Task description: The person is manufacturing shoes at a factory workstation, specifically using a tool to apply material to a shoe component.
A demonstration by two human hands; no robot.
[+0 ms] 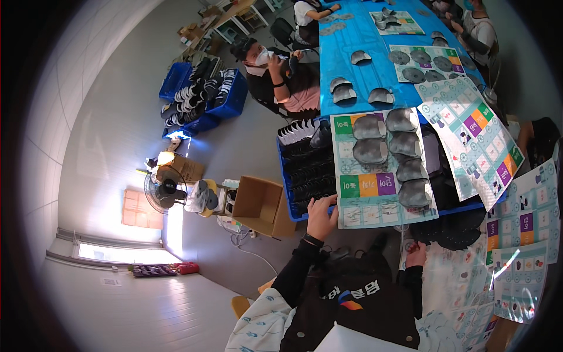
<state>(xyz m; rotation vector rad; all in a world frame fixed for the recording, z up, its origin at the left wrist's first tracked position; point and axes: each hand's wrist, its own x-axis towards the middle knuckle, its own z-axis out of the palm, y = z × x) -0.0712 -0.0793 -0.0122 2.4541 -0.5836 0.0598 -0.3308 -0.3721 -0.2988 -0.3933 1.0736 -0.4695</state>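
My left hand [322, 218] is at the near left corner of a printed sheet [366, 218], fingers and thumb apart, touching its edge by the crate rim. On that sheet lie several shiny dark grey shell-shaped moulded pieces [370, 151] in two columns. The sheet rests across a blue crate [288, 196] packed with nested black curved pieces [308, 170]. My right hand [416, 255] is low beside the crate, below a black cloth item with white dots [451, 233]. Its fingers are curled, and what they hold, if anything, is too small to make out.
A blue-covered table [346, 64] extends away, with more grey pieces and printed sheets [469, 132]. Masked co-workers [281, 76] sit along it. An opened cardboard box [258, 205], a fan [167, 190] and filled blue bins [229, 97] stand left. More sheets [522, 270] lie right.
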